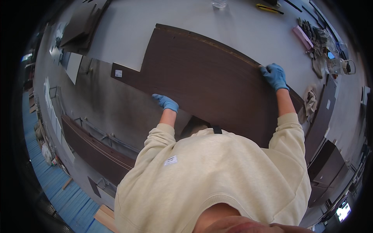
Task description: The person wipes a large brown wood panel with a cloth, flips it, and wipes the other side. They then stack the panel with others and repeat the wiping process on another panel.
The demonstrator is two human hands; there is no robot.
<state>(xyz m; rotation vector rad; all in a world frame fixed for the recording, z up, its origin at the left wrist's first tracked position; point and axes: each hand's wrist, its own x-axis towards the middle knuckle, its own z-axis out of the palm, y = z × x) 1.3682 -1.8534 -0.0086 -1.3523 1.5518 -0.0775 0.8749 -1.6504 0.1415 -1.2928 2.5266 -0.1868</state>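
Dark panel [210, 81] lying upper-left to lower-right, both gloved hands' fingers gripping its edges

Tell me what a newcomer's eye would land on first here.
First, the big dark brown panel lying slantwise across the pale grey table, filling the middle of the view. Next, the two blue gloves: the left hand on the panel's near edge, the right hand gripping its far edge at the right. The cream sweatshirt fills the foreground below.

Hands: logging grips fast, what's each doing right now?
Left hand: gripping the near edge of the dark panel.
Right hand: fingers curled over the panel's far edge.
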